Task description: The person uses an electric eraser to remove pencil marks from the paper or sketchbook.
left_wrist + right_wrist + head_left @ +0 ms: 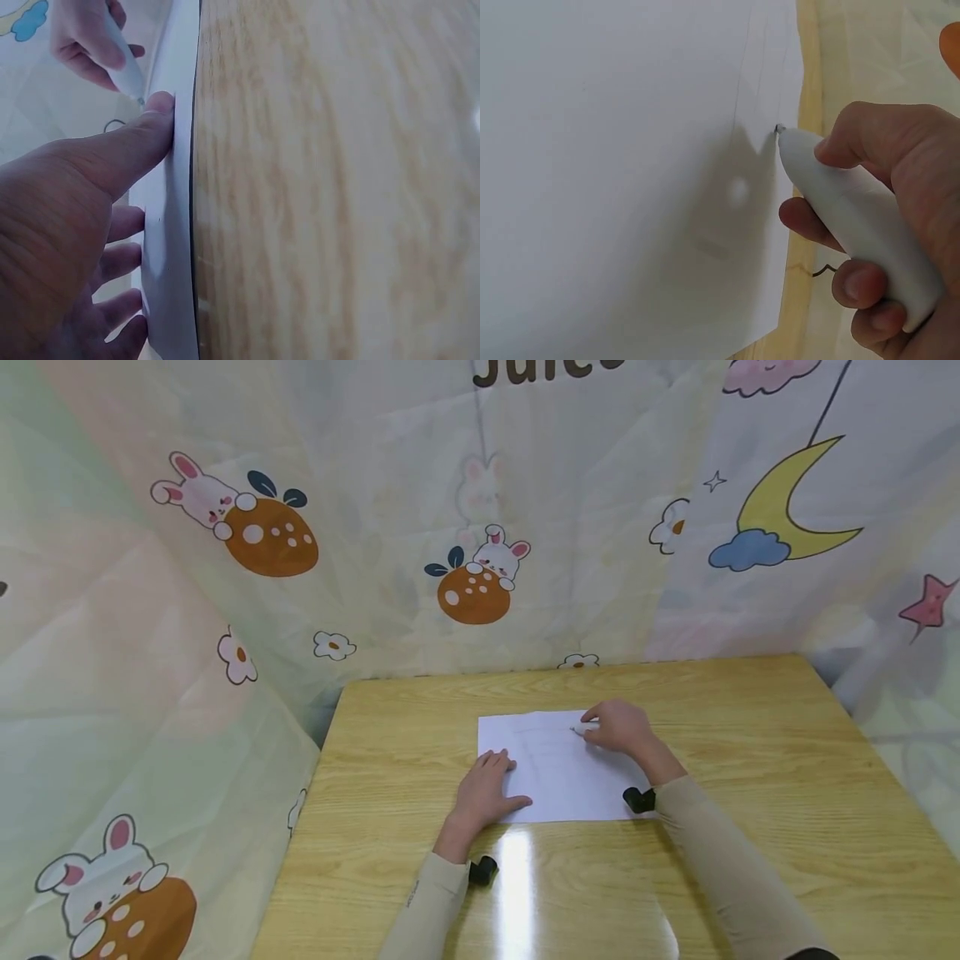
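A sheet of white paper (566,781) lies flat on the wooden table. My left hand (483,791) rests on its near left part with fingers spread, the thumb (142,135) at the near edge in the left wrist view. In my right hand (621,727), over the far right part of the sheet, is a thick white pen-shaped tool (855,206) with a small metal tip (779,129). Thumb and fingers wrap round its body, and the tip meets the paper close to the far edge. Thin, faint lines (744,79) run along the sheet there.
The wooden table (397,877) reaches back to a hanging cloth (375,527) printed with rabbits, flowers and a moon. Light glares off the table in front of the paper. A small black device (639,800) sits at the right wrist, another (483,871) at the left.
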### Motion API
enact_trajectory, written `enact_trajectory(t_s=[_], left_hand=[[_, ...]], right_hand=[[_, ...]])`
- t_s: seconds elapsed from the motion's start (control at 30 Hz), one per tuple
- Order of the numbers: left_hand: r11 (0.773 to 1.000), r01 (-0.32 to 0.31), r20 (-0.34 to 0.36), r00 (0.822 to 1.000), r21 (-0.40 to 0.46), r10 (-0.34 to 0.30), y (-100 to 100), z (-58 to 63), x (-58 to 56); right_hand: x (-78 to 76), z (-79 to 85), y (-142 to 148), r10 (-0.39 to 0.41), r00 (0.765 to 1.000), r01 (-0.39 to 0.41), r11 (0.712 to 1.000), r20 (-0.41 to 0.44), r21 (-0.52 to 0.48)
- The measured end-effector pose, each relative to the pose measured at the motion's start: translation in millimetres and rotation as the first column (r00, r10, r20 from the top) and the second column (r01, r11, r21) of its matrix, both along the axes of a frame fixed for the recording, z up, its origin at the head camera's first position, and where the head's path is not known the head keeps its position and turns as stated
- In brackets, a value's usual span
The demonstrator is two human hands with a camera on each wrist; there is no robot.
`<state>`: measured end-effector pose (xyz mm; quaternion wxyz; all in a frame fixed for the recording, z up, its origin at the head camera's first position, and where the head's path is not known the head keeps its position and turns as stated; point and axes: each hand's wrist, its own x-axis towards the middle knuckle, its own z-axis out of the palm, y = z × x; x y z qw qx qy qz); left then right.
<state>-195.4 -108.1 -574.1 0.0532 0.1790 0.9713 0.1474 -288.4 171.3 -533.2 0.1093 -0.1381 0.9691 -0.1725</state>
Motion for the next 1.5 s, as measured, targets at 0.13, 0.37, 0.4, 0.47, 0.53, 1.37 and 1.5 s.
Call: enact_trajectory(t_s=[0.13,0.37,0.4,0.47,0.53,1.37,1.5], left_hand=[[1.0,-0.002,-0.002,1.0,0.004,0.002,0.0,1.1,-0.6],[1.0,-0.007,0.007,1.0,0.011,0.007,0.9,2.1,-1.1],[1.0,-0.007,0.008,1.0,0.008,0.007,1.0,1.8,-1.0],[1.0,-0.008,0.011,1.0,0.008,0.007,0.9,1.3,-0.7],[1.0,-0.006,0.013,1.0,0.006,0.006,1.1,0.6,-0.7],[1.0,-0.001,0.008,1.0,-0.012,0.001,2.0,-3.2,-1.3],[1.0,-0.002,0.011,1.0,-0.019,0.003,1.9,-1.6,-2.1]], right_hand=[[-0.3,2.4,1.6,-0.003,1.0,0.003,1.0,0.003,0.008],[0.2,5.0,2.5,-0.001,1.0,0.001,1.0,0.006,0.0],[0.1,4.5,2.4,0.003,1.0,-0.003,1.0,0.007,0.0],[0.0,3.5,2.6,0.004,1.0,-0.004,1.0,0.004,0.002],[-0.2,2.2,2.8,0.002,1.0,-0.002,1.0,0.0,0.0],[0.7,1.2,2.9,-0.009,1.0,0.01,1.0,0.013,-0.02],[0.4,2.8,2.0,-0.011,1.0,0.012,1.0,0.017,-0.029]])
